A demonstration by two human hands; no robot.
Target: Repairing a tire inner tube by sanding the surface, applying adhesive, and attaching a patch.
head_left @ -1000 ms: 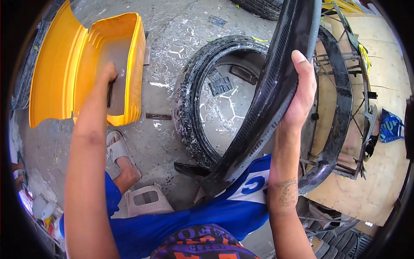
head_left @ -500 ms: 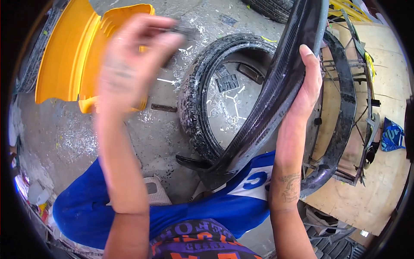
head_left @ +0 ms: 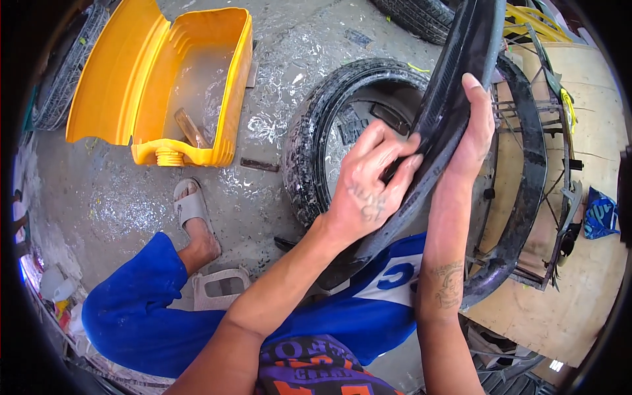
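Observation:
A long, curved black part with a carbon-fibre weave slants from the top right down to my lap. My right hand grips its right edge, thumb on the face and the other fingers hidden behind it. My left hand is closed, its fingertips pressed to the part's surface around mid-length. A small dark piece is pinched in those fingers, mostly hidden; I cannot make out its kind. Behind the part, a tire lies flat on the floor.
At the left lies a yellow jerrycan cut open, holding cloudy water and a brown block. A dark flat bar is on the wet floor. To the right, a curved black piece and a metal frame rest against plywood.
My left hand has swung from over the yellow jerrycan rightward to the black part, bringing the dark piece along. My right hand keeps its hold in nearly the same place.

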